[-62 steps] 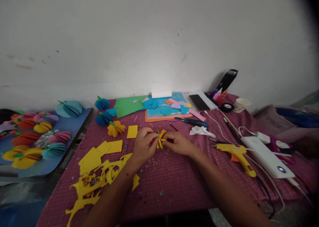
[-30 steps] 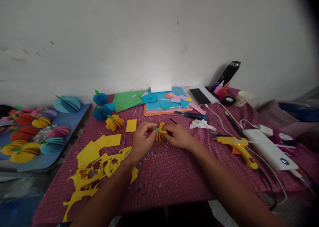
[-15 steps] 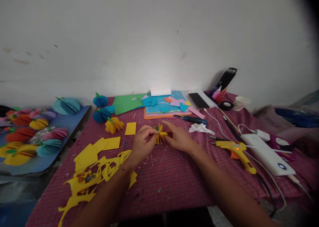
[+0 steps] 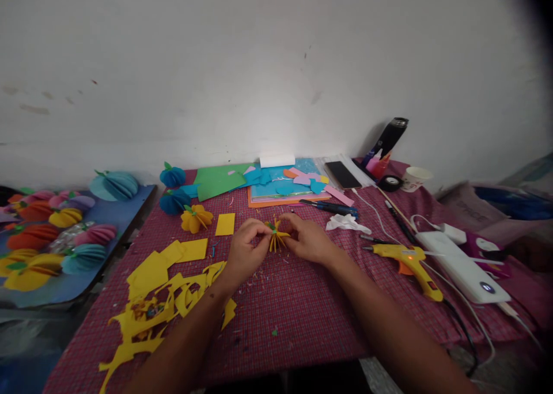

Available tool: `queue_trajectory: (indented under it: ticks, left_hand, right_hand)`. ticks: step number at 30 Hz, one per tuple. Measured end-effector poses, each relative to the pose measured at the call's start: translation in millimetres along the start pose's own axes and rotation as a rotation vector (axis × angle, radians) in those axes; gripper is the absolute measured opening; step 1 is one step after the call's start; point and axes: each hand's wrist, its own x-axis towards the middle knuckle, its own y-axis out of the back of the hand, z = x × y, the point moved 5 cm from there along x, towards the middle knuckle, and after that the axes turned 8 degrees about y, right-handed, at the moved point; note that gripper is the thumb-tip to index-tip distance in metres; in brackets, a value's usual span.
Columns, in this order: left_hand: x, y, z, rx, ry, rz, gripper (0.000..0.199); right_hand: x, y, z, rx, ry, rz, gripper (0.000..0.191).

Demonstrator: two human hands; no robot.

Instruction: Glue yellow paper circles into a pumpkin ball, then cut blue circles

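Between my two hands is a small yellow paper pumpkin (image 4: 278, 241) with fanned folds and a bit of green at its top. My left hand (image 4: 248, 247) pinches its left side near the green piece, fingers closed. My right hand (image 4: 307, 238) curves round the right side, thumb and forefinger on the yellow folds. Left of my left hand lies a yellow paper square (image 4: 225, 224). Behind that, a finished yellow paper pumpkin (image 4: 196, 218) rests near two blue paper pumpkins (image 4: 175, 200).
Yellow paper offcuts (image 4: 173, 302) spread at the left. A yellow glue gun (image 4: 410, 261), a white power bank (image 4: 466, 273) and cables lie at the right. A blue-handled tool (image 4: 332, 207), crumpled tissue (image 4: 348, 223), phone (image 4: 343, 175) and paper cup (image 4: 416, 179) are further back. Many paper pumpkins fill a blue board (image 4: 133, 209).
The yellow paper pumpkin has turned slightly between my fingers, and its green top shows more. Both hands stay in nearly the same place; the whole view has shifted a little.
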Motion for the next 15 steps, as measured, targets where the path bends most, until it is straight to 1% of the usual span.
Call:
queue_trajectory:
  ticks: [3, 6, 10, 15]
  left_hand:
    - [-1, -0.2, -3, 0.004, 0.001, 0.007, 0.013]
    - [-1, -0.3, -3, 0.023, -0.006, 0.005, 0.014]
    - [-1, -0.3, -2, 0.042, -0.012, 0.004, 0.014]
    - [0, -0.2, -2, 0.05, 0.004, -0.006, 0.014]
  right_hand:
    - [0, 2, -2, 0.0, -0.009, 0.013, 0.032]
    - [1, 7, -7, -0.048, 0.039, 0.045, 0.014]
    - [3, 11, -12, -0.094, 0.132, 0.092, 0.009]
    - [4, 0, -9, -0.038, 0.155, 0.026, 0.008]
